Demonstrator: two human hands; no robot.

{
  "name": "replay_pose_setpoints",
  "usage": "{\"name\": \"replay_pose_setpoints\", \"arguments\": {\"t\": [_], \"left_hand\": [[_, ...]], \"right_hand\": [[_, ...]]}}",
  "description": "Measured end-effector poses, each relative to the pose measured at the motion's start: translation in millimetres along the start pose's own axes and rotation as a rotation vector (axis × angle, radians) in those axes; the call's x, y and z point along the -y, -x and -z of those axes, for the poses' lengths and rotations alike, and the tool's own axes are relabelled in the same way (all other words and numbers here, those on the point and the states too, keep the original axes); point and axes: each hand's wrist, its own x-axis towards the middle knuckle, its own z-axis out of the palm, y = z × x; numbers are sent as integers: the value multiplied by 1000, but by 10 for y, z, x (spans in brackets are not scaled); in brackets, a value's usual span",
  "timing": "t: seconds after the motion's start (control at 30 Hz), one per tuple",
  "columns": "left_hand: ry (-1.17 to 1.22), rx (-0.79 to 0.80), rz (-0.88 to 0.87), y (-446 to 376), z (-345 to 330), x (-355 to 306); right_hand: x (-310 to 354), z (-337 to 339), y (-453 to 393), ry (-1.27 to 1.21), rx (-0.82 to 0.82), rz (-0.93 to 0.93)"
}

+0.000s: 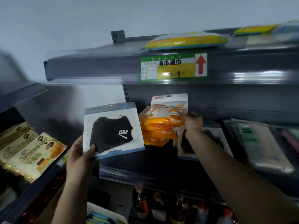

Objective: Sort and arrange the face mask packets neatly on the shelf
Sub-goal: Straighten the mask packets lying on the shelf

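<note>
My left hand (80, 156) grips the lower left corner of a white packet with a black face mask (112, 130), held up in front of the dark grey shelf (145, 172). My right hand (193, 121) reaches onto the shelf and pinches the right edge of an upright orange-and-white mask packet (169, 109). That packet stands on a pile of orange mask packets (157, 132). Another white packet with a black mask (210, 143) lies flat under my right forearm. Pale face mask packets (258, 144) lie further right.
The upper shelf (97, 65) carries yellow wipe packs (186, 40) and a green-yellow price label (174, 67). Gold croissant packets (29, 152) fill the left rack. Bottles (161, 206) stand on the shelf below, beside a white bin (103, 214).
</note>
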Motion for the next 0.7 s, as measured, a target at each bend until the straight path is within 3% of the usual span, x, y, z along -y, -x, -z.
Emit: {"name": "replay_pose_setpoints", "arguments": {"t": [0.2, 0.7], "left_hand": [[3, 53, -18, -86, -33, -10], [106, 122, -32, 74, -387, 20]], "right_hand": [[13, 9, 70, 58, 19, 35], [-15, 247, 85, 133, 336, -85]]}}
